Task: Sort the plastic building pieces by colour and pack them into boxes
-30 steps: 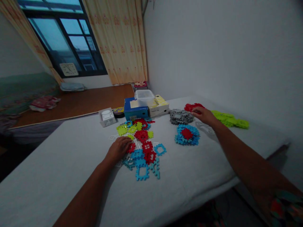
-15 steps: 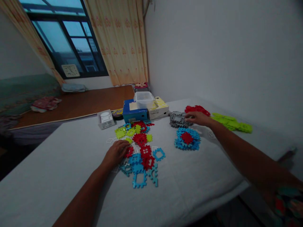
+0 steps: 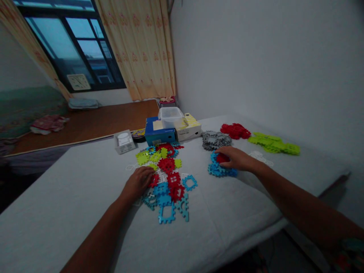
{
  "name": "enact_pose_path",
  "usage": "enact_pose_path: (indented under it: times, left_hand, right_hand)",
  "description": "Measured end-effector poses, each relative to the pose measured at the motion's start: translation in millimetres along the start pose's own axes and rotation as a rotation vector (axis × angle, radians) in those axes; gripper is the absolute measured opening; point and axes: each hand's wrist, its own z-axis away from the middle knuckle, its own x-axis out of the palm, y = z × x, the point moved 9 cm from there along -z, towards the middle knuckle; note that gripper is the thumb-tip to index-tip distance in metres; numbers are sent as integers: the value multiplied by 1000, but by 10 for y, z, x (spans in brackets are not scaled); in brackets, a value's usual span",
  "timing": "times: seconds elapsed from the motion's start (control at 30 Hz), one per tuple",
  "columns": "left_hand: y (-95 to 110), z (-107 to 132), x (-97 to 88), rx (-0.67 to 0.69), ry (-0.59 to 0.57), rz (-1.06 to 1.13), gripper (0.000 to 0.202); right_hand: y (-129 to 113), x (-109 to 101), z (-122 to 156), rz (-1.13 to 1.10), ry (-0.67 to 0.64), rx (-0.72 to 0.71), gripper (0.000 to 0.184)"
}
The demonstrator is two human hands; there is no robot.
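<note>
I've got the R hand (image 3: pixel 238 158) w/ thumb & fingertips half-spread around the red pc (image 3: pixel 221 157), which sits betw. them atop the blue pile (image 3: pixel 220 171), grey pile (image 3: pixel 214 140) just beyond; can't tell if it's actually gripped. L hand (image 3: pixel 138 180) has fingers loosely curled, mixed heap (image 3: pixel 167 165) just R of the tips, grip unclear too. I'd guess the red pc is light, stiff plastic, prob. slick, not fragile: best pinched by opp. toothed edges, thumb vs. fingertips.
</note>
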Motion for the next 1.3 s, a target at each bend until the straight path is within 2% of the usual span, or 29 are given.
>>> enact_pose_path:
  times: [0.1,0.17,0.23,0.3,0.4,0.47,0.53,0.63,0.77,0.87,0.97,1.07,1.2,1.3]
  left_hand:
    - [-5,5,-8,-5,3,0,37]
    - [-12,12,-12,-4,8,1,37]
    - [-17,18,-11,-1,8,0,37]
    - [-22,22,-10,-5,6,-6,36]
    - [-21,23,-17,-11,15,-9,36]
    - [-14,23,-16,-7,17,-6,35]
    - [-13,24,-11,-5,16,-3,33]
    - [-22,30,-3,-10,18,-6,33]
    - [-42,43,12,-3,26,-8,33]
    - [-75,41,34,-9,25,3,32]
    - [-84,27,39,-18,21,14,32]
    - [-21,14,17,-15,11,19,34]
    - [77,5,-11,-24,-19,26,37]
    - [105,1,-21,-34,-26,34,38]
  right_hand:
    - [43,-134,34,-20,38,4,58]
    - [225,-296,-3,-47,84,19,60]
    - [596,-480,-112,-32,150,95,61]
    - [1106,-618,-269,45,203,244,64]
    - [1863,-649,-493,167,191,530,72]
    - [2180,-607,-624,203,176,629,75]
    - [2330,-563,-755,215,182,615,73]
    - [2410,-554,-879,210,235,529,68]
    - [2423,-730,-789,172,435,526,57]
    - [2166,-846,-626,133,537,478,51]
    - [1611,-805,-448,21,556,390,46]
    - [755,-553,-323,-139,477,219,41]
    - [-534,-57,-239,-346,238,-122,35]
    - [-1194,277,-269,-341,68,-294,34]
